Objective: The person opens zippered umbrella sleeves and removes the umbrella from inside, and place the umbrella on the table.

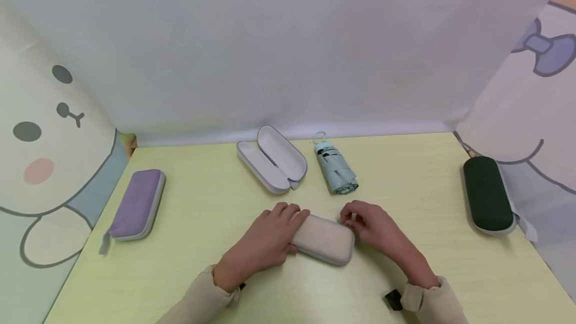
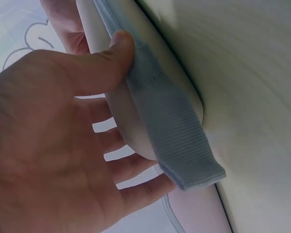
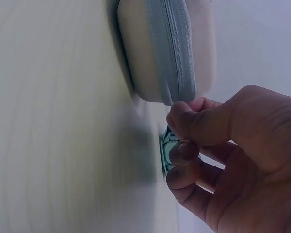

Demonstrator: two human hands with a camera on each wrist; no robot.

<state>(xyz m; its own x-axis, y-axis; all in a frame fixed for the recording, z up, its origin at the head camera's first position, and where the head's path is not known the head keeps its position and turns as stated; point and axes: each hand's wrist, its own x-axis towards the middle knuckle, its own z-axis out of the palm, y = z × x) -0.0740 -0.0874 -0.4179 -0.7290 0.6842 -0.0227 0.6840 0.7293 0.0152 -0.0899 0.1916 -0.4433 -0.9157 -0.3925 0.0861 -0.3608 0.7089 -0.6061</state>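
Observation:
A beige zippered case lies on the table in front of me. My left hand grips its left end, fingers over the top and thumb on the near side. In the left wrist view, that thumb presses the grey band beside a ribbed grey strap. At the far right corner, my right hand pinches thumb and index finger together at the end of the case's grey zipper. The fingertips hide what they pinch; a zipper pull itself does not show. The case looks closed along the zipper stretch in the right wrist view.
Behind the hands on the table are an open glasses case and a folded light-blue umbrella. A purple zippered case lies far left, a dark green one far right. Printed curtains surround the back and sides.

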